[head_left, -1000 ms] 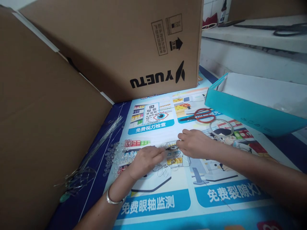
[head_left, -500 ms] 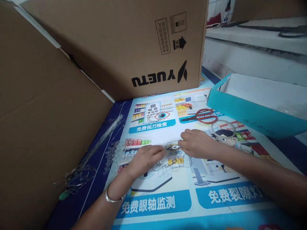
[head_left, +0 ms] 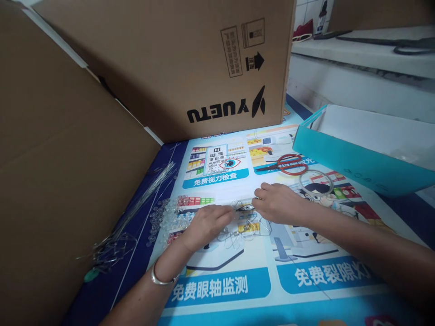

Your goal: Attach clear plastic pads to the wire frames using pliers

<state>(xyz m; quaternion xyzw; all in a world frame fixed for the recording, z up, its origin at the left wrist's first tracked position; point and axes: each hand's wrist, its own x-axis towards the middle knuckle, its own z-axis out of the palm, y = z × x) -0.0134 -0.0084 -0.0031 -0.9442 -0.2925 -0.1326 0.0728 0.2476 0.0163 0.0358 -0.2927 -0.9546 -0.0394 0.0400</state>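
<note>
From my seat I see both hands low over the printed mat that covers the tabletop. The left hand, a silver bangle on its wrist, has its fingers drawn together, with the tips pinched on the left end of a small metal piece. The right hand is curled the same way, thumb and forefinger closed on the piece's right end. The piece sits between the two hands, just above a tangle of thin wire loops lying on the mat beneath them.

Just left of the left hand there is a scatter of small clear pads. Further left, a bundle of long wires lies against a leaning cardboard sheet. Beyond the right hand lie red-handled scissors and, beside them, a clear ring. A teal box stands at the right, and a large cardboard box at the back.
</note>
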